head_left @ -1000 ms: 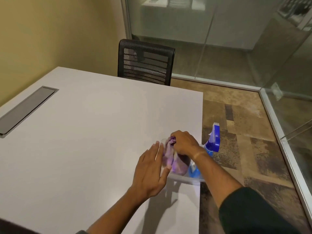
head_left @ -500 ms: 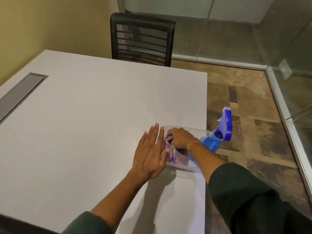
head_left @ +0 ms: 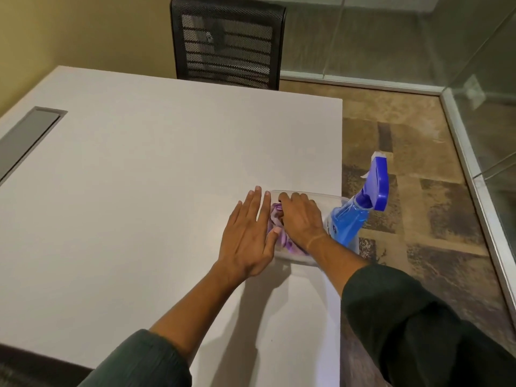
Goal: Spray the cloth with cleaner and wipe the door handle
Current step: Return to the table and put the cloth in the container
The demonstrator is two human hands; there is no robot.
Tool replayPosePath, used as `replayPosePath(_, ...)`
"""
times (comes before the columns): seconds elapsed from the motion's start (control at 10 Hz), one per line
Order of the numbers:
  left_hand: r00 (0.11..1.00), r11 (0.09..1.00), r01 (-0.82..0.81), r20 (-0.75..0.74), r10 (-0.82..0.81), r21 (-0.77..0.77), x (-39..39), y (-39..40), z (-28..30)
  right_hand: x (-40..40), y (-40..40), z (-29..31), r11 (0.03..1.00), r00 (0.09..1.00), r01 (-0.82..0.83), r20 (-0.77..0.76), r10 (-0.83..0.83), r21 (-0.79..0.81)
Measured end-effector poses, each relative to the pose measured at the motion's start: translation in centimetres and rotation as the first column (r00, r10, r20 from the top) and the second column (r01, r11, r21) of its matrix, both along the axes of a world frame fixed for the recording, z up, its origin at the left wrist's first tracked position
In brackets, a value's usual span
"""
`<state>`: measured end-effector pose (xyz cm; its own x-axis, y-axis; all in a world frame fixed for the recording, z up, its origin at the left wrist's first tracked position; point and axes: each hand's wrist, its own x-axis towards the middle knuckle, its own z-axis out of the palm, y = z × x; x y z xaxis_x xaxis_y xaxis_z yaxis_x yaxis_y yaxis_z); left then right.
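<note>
The left hand (head_left: 247,236) lies flat with straight fingers on the white bench (head_left: 145,191), against a clear tub (head_left: 332,197). Inside, the right hand (head_left: 300,219) apparently clutches the purple cloth (head_left: 275,219); the blue spray bottle (head_left: 360,210) leans at the tub's right.

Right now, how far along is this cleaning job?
Barely started. Nothing looks done. In hand: the right hand grips the purple cloth inside the clear tub while the left hand steadies it. The spray bottle stands untouched, so spraying and wiping remain; no door handle shows.
</note>
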<state>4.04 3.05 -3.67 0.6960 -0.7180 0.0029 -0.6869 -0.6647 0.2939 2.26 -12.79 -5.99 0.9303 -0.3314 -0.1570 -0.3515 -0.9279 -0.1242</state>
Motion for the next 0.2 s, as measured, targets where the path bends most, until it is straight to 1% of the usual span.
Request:
replayPosePath(0.1,1.000,1.000,0.005,-0.002,-0.005,-0.003,-0.1,-0.1,0.9,-0.7,0.2,0.7,1.000,1.000,0.024,0.017,-0.024,0.012)
replayPosePath(0.2,1.000,1.000,0.002,0.017,-0.002,-0.004,0.0,-0.3,2.1,-1.1,0.8,2.4,0.999,0.997,0.036,0.066,-0.038,0.037)
